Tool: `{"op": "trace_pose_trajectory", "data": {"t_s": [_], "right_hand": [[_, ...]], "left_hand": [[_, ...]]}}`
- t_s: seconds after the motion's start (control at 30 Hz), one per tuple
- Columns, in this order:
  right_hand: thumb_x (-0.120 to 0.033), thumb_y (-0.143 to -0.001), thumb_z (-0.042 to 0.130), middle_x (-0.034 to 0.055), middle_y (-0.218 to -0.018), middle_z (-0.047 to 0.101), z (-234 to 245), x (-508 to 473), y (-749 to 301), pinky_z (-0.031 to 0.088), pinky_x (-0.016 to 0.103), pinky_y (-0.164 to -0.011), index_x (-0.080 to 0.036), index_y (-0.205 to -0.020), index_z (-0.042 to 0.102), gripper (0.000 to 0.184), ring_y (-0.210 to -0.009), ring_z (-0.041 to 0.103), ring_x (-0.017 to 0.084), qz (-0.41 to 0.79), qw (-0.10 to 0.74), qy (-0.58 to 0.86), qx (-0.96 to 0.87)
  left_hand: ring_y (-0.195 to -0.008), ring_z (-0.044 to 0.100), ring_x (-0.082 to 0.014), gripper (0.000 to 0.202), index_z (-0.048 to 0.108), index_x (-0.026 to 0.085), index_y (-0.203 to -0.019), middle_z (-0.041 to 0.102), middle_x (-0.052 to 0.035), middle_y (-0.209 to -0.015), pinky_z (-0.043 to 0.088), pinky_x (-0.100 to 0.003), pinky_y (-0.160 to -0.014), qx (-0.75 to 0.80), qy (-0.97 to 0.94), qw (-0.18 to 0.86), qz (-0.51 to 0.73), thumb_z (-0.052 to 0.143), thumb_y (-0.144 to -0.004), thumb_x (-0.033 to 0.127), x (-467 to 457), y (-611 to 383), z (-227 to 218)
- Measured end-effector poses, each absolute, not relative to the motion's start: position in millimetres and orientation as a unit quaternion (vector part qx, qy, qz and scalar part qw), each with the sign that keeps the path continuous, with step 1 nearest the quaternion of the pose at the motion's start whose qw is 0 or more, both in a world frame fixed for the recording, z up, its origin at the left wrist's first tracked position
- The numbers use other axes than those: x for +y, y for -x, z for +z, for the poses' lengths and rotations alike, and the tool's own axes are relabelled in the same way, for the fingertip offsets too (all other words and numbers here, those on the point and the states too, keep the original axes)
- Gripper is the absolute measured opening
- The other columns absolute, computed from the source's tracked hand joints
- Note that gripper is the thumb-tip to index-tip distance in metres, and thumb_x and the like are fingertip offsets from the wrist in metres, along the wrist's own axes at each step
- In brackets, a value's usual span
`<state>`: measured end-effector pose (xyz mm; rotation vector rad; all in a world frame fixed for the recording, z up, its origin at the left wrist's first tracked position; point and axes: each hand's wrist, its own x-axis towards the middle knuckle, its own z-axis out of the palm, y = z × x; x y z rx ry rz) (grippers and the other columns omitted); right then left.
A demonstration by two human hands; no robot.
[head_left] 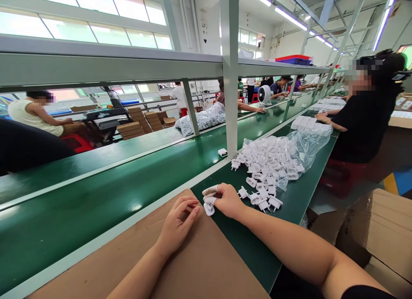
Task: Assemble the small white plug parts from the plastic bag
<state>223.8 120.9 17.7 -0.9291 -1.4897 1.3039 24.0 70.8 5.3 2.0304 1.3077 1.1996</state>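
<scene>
My right hand (pixel 227 200) wears white finger covers and pinches a small white plug housing (pixel 209 209) at the cardboard's edge, low over the green bench. Just left of it, my left hand (pixel 180 221) hovers over or rests on the brown cardboard sheet (pixel 206 260); its fingers are loosely bent, the thumb stands apart, and nothing shows in it. Beyond my right hand lie several loose white plug housings (pixel 262 198) with pins. They spill from a clear plastic bag (pixel 309 148) full of similar pieces.
A green conveyor belt (pixel 128 200) runs along the left, with one white piece (pixel 222 152) on it. A grey post (pixel 229 97) rises beside the bag. To the right sit a co-worker in black (pixel 363 110) and cardboard boxes (pixel 386 230). A small fan (pixel 265 94) stands farther back.
</scene>
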Motion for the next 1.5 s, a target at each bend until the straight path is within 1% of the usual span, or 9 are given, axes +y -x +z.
{"op": "trace_pose_trajectory", "data": {"t_s": [0.2, 0.4, 0.47, 0.57, 0.73, 0.93, 1.03, 1.23, 1.5], "right_hand": [[-0.039, -0.059, 0.088, 0.0042, -0.074, 0.075, 16.8, 122.7, -223.8, 0.059, 0.032, -0.066, -0.017, -0.094, 0.079, 0.043, -0.066, 0.071, 0.02, 0.522, 0.452, 0.39, -0.609], [-0.034, -0.065, 0.081, 0.0065, -0.089, 0.079, 18.8, 119.6, -224.2, 0.06, 0.038, -0.083, -0.02, -0.09, 0.08, 0.029, -0.091, 0.076, 0.027, 0.532, 0.45, 0.381, -0.607], [-0.032, -0.066, 0.08, 0.0065, -0.089, 0.079, 19.7, 119.2, -224.5, 0.061, 0.038, -0.083, -0.02, -0.091, 0.08, 0.029, -0.091, 0.076, 0.027, 0.534, 0.447, 0.383, -0.607], [-0.033, -0.063, 0.084, 0.0055, -0.085, 0.078, 19.8, 120.0, -224.6, 0.06, 0.036, -0.079, -0.018, -0.094, 0.08, 0.035, -0.083, 0.075, 0.025, 0.524, 0.447, 0.387, -0.612], [-0.035, -0.061, 0.086, 0.0032, -0.074, 0.075, 18.1, 121.6, -224.4, 0.058, 0.032, -0.064, -0.017, -0.101, 0.079, 0.044, -0.062, 0.069, 0.019, 0.524, 0.443, 0.388, -0.615], [-0.03, -0.066, 0.077, 0.0065, -0.089, 0.079, 20.1, 119.1, -225.2, 0.06, 0.037, -0.083, -0.019, -0.094, 0.08, 0.03, -0.092, 0.076, 0.027, 0.529, 0.439, 0.382, -0.618], [-0.029, -0.067, 0.077, 0.0065, -0.088, 0.079, 20.9, 118.7, -225.3, 0.06, 0.036, -0.08, -0.019, -0.095, 0.08, 0.031, -0.088, 0.076, 0.026, 0.525, 0.435, 0.388, -0.62], [-0.036, -0.061, 0.086, 0.0035, -0.074, 0.075, 19.2, 120.3, -224.9, 0.059, 0.032, -0.066, -0.017, -0.098, 0.079, 0.042, -0.064, 0.07, 0.02, 0.517, 0.441, 0.392, -0.62], [-0.03, -0.067, 0.079, 0.0048, -0.088, 0.077, 14.3, 118.5, -220.5, 0.06, 0.035, -0.079, -0.019, -0.098, 0.078, 0.033, -0.085, 0.073, 0.023, 0.543, 0.443, 0.375, -0.607]], "left_hand": [[-0.088, 0.064, -0.0168, 0.026, 0.071, 0.024, -0.106, 0.064, -0.0077, -0.117, 0.056, -0.033, -0.08, 0.473, -0.739, 0.217, 0.428, 0.055, -0.099, 0.043, 70.3, -23.8, 5.5], [-0.09, 0.066, -0.0186, 0.026, 0.072, 0.024, -0.102, 0.066, -0.0075, -0.113, 0.057, -0.033, -0.079, 0.471, -0.738, 0.211, 0.435, 0.056, -0.098, 0.043, 69.7, -25.6, 9.0], [-0.09, 0.066, -0.0187, 0.027, 0.073, 0.024, -0.102, 0.066, -0.0079, -0.114, 0.057, -0.033, -0.078, 0.471, -0.738, 0.213, 0.434, 0.055, -0.099, 0.043, 69.3, -25.9, 9.1], [-0.092, 0.066, -0.0192, 0.027, 0.072, 0.024, -0.103, 0.066, -0.0082, -0.114, 0.057, -0.032, -0.077, 0.47, -0.738, 0.22, 0.431, 0.054, -0.099, 0.043, 69.2, -25.6, 8.5], [-0.091, 0.066, -0.0183, 0.026, 0.072, 0.024, -0.104, 0.066, -0.0074, -0.116, 0.056, -0.032, -0.078, 0.471, -0.74, 0.225, 0.425, 0.054, -0.1, 0.043, 70.1, -25.1, 8.5], [-0.095, 0.065, -0.0195, 0.026, 0.072, 0.024, -0.101, 0.066, -0.0075, -0.113, 0.056, -0.032, -0.079, 0.467, -0.743, 0.226, 0.424, 0.054, -0.1, 0.042, 70.0, -25.4, 8.6], [-0.094, 0.065, -0.0194, 0.026, 0.072, 0.024, -0.101, 0.066, -0.0077, -0.113, 0.056, -0.032, -0.077, 0.472, -0.741, 0.226, 0.421, 0.054, -0.1, 0.042, 69.6, -25.7, 8.6], [-0.093, 0.065, -0.0198, 0.027, 0.073, 0.024, -0.102, 0.067, -0.0085, -0.113, 0.057, -0.032, -0.076, 0.472, -0.739, 0.229, 0.423, 0.054, -0.099, 0.043, 69.6, -25.6, 8.5], [-0.096, 0.065, -0.0204, 0.025, 0.073, 0.023, -0.1, 0.067, -0.0083, -0.11, 0.056, -0.033, -0.08, 0.46, -0.743, 0.234, 0.427, 0.056, -0.099, 0.042, 72.3, -25.1, 8.2]]}}
